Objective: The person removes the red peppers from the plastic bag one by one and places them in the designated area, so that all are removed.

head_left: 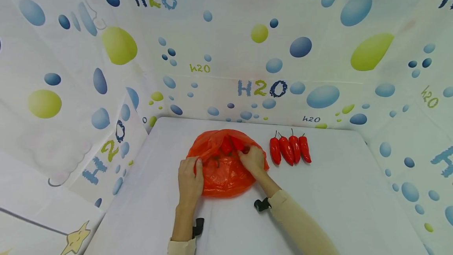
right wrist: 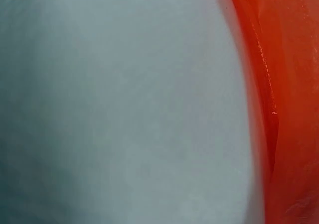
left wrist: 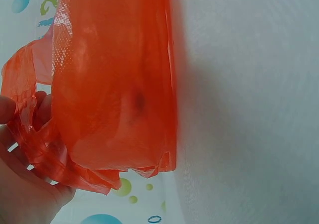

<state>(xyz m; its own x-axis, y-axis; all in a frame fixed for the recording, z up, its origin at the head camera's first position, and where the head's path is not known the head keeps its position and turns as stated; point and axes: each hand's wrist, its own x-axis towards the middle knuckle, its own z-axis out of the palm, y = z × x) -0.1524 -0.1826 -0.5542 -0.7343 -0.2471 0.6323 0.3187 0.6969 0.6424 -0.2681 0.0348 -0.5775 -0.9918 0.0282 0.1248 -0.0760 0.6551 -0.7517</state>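
An orange-red plastic bag (head_left: 226,176) lies on the table with its mouth parted. Inside the opening are red chili peppers (head_left: 238,144), with stems showing. My left hand (head_left: 190,178) grips the gathered left edge of the bag; in the left wrist view the bag's film runs between its thumb and fingers (left wrist: 44,109). At the right side of the mouth, my right hand (head_left: 254,161) reaches in with bent fingers, its fingertips right by a pepper. I cannot tell whether they hold that pepper or the film. The right wrist view shows only the bag's side (right wrist: 294,109) and tabletop.
Several red chili peppers (head_left: 293,149) lie side by side in a row right of the bag, stems pointing away. A white table (head_left: 339,200) spreads under everything. Behind and beside it hang white curtains (head_left: 226,50) printed with blue and green drops.
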